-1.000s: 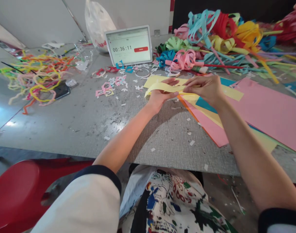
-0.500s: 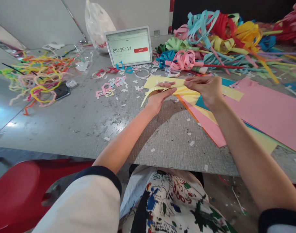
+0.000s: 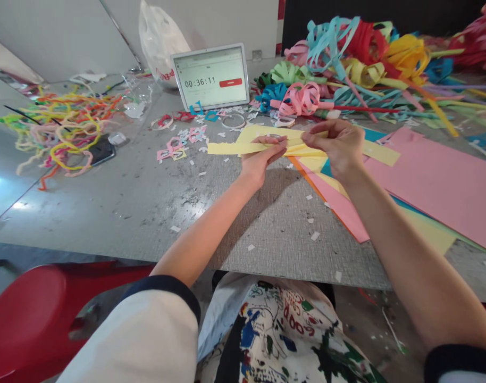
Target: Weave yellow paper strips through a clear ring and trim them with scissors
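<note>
A yellow paper strip [image 3: 225,148] runs across my left hand [image 3: 257,159], whose fingers pinch it near the middle of the table. Its free end sticks out to the left past the hand. Close on the right, my right hand [image 3: 338,146] grips the yellow paper between thumb and fingers; the exact hold is partly hidden. Another yellow strip [image 3: 382,153] shows to the right of that hand. Behind and below my hands lies more yellow paper [image 3: 253,132]. Pink paper sheets [image 3: 442,175] are spread on the right, with blue and orange sheets partly under them.
A tablet [image 3: 213,77] showing a timer leans by a white plastic bag [image 3: 161,45]. Colourful pipe cleaners [image 3: 67,122] lie tangled at left. Curled paper flowers [image 3: 346,53] are heaped at back right. Paper scraps [image 3: 191,135] litter the table [image 3: 147,213]; a red stool [image 3: 27,314] stands lower left.
The left end of the yellow strip, which drooped and curved downward, now extends straight out to the left. My right hand has shifted slightly; both hands keep their grip.
</note>
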The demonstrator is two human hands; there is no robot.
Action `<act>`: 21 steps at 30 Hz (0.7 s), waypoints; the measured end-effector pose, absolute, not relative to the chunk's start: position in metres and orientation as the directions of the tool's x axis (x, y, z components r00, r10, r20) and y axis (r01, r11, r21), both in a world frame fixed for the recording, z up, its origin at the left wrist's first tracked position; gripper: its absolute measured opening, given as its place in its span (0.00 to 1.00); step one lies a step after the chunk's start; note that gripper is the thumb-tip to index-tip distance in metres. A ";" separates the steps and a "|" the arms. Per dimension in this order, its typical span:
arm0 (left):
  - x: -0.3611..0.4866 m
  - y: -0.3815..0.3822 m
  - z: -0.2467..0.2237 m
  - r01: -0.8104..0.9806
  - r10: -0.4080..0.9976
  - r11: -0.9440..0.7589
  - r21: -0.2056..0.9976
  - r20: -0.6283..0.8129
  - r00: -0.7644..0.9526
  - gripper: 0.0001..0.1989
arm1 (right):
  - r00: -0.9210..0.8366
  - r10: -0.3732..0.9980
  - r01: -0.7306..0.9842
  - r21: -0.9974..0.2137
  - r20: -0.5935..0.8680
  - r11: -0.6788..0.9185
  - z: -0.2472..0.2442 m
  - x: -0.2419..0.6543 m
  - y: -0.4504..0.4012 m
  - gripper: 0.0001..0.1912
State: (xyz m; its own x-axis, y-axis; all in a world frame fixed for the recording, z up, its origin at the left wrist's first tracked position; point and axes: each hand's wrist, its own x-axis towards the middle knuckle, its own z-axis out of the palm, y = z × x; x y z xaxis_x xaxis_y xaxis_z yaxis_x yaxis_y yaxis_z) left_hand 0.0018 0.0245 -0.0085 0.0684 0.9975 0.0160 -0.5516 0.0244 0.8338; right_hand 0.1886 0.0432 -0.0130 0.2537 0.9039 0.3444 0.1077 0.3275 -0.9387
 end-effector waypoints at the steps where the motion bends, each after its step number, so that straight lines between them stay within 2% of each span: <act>1: 0.003 0.024 -0.007 -0.574 0.998 0.035 0.818 0.002 0.063 0.14 | 0.264 0.906 0.056 -0.943 0.331 0.329 -0.013 0.186 0.043 0.22; 4: 0.006 0.024 -0.006 -0.626 0.997 0.071 0.777 -0.055 0.045 0.12 | 0.254 0.937 -0.093 -0.958 0.239 0.270 -0.015 0.175 0.040 0.25; 7: 0.006 0.026 -0.007 -0.644 0.993 0.116 0.757 -0.104 0.057 0.07 | 0.194 0.968 -0.180 -0.964 0.160 0.196 -0.017 0.163 0.035 0.23; 13: 0.001 0.028 -0.007 -0.636 0.992 0.123 0.762 -0.097 0.075 0.17 | 0.220 0.970 -0.275 -0.948 0.104 0.163 -0.020 0.166 0.033 0.16; 17: 0.001 0.029 -0.009 -0.641 0.994 0.108 0.760 -0.085 0.067 0.16 | 0.249 0.966 -0.318 -0.936 0.073 0.153 -0.021 0.171 0.036 0.14; 21: 0.005 0.030 -0.013 -0.632 0.994 0.111 0.767 -0.078 0.079 0.16 | 0.190 0.979 -0.322 -0.938 0.069 0.128 -0.021 0.164 0.033 0.13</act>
State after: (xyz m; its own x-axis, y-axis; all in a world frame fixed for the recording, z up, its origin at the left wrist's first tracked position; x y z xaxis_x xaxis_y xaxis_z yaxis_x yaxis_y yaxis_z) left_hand 0.0049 0.0297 -0.0133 0.0790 0.9938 -0.0782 -0.6317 0.1105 0.7673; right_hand 0.1637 0.0326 -0.0206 0.1903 0.9793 0.0687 -0.3218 0.1283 -0.9381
